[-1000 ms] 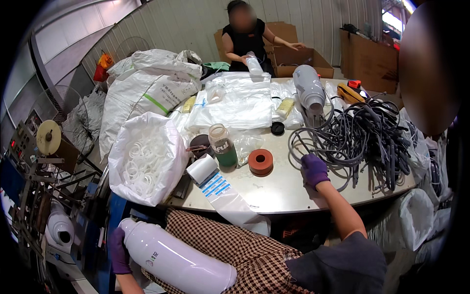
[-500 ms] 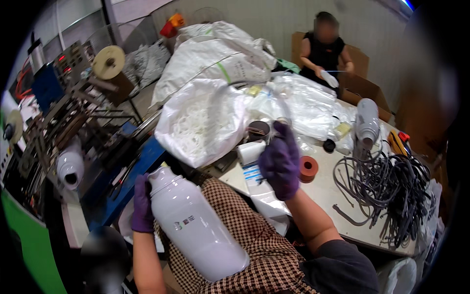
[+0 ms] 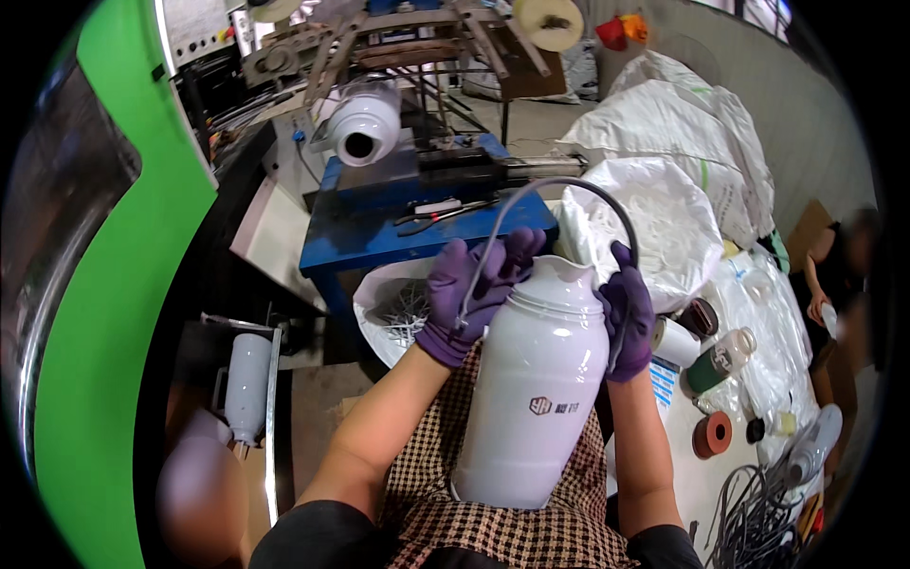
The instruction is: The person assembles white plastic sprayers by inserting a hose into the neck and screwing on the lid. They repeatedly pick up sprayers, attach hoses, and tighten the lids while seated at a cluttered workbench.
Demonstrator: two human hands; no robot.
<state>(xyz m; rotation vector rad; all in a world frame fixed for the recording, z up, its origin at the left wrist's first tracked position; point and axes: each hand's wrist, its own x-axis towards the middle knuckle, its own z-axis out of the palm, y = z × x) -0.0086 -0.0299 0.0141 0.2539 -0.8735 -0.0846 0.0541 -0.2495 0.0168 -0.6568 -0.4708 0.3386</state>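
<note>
A glossy pale grey flask body (image 3: 534,403) stands nearly upright on my lap, its spouted mouth upward. A thin grey strap (image 3: 569,181) arches above that mouth, one end at each hand. On the left of the neck, my left hand (image 3: 471,299), in a purple glove, has curled fingers and the strap's end lies across its palm. My right hand (image 3: 627,318), gloved alike, closes on the other end against the right shoulder of the flask. A checked apron (image 3: 422,474) covers my lap under the flask.
Pliers (image 3: 445,218) lie on a blue bench (image 3: 341,232) ahead, below a machine holding another flask body (image 3: 365,123). A white sack of pale rings (image 3: 654,213) stands right of it. The right-hand table holds a red-brown roll (image 3: 712,434), a jar (image 3: 720,360) and grey straps (image 3: 754,517). A co-worker (image 3: 825,275) sits beyond.
My view has swung left toward the machine. The flask has come upright on my lap. My right hand has come from over the table to the flask, and the strap now arches over its mouth.
</note>
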